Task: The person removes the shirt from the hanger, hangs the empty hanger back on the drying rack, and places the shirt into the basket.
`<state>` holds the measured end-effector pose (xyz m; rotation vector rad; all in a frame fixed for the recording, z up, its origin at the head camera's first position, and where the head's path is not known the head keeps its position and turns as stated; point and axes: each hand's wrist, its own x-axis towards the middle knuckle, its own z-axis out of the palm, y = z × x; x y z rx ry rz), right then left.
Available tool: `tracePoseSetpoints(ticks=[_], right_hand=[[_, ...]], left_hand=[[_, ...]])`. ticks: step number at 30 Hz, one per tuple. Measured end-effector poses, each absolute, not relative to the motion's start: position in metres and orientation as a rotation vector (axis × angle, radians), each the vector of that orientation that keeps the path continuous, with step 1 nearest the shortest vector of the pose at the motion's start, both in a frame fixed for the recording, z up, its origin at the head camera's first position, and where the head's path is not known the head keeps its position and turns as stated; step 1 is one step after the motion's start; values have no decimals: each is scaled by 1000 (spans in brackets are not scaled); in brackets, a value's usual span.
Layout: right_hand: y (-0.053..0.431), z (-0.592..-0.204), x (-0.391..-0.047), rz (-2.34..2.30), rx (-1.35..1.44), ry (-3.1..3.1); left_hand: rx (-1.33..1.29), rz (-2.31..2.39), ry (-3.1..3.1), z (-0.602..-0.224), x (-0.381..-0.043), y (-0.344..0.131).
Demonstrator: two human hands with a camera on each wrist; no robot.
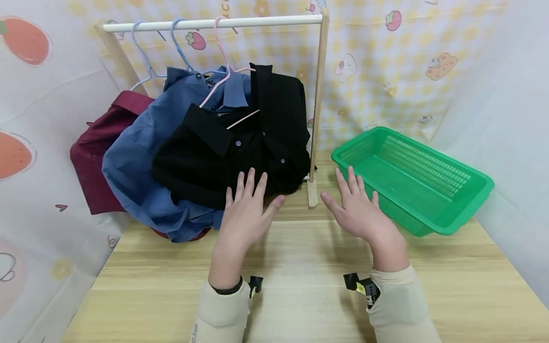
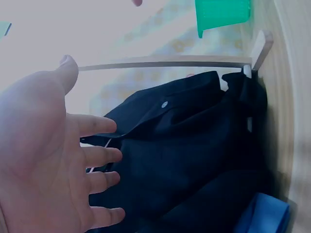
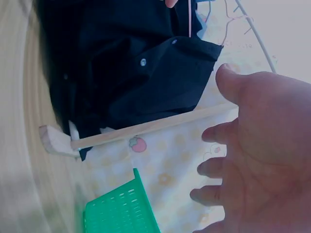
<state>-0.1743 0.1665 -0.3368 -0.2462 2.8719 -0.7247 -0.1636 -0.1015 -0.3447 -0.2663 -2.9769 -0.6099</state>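
My left hand (image 1: 245,215) is held up with straight, spread fingers in front of the black shirt (image 1: 206,174); the left wrist view shows its palm with nothing in it. My right hand (image 1: 358,209) is likewise spread and holds nothing, between the rack's wooden post and the green basket (image 1: 461,174). The black shirt hangs from a pink hanger (image 1: 221,45) at the right of the rack. Behind it a blue shirt (image 1: 137,152) hangs on a blue hanger (image 1: 177,43), and a dark red shirt (image 1: 96,157) is at the far left, partly hidden.
The small garment rack has a white bar (image 1: 274,20) and a wooden post (image 1: 319,105) with a foot (image 1: 312,194) on the wooden table (image 1: 296,295). The basket stands right of it. A patterned cloth (image 1: 369,52) hangs behind.
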Motion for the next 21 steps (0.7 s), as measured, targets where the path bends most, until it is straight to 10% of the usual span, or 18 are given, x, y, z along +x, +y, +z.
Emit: tracePoseSetpoints(ticks=[21], right_hand=[[142, -303, -289, -1552, -340, 2800]], left_hand=[[-132, -760, -2011, -226, -162, -171]])
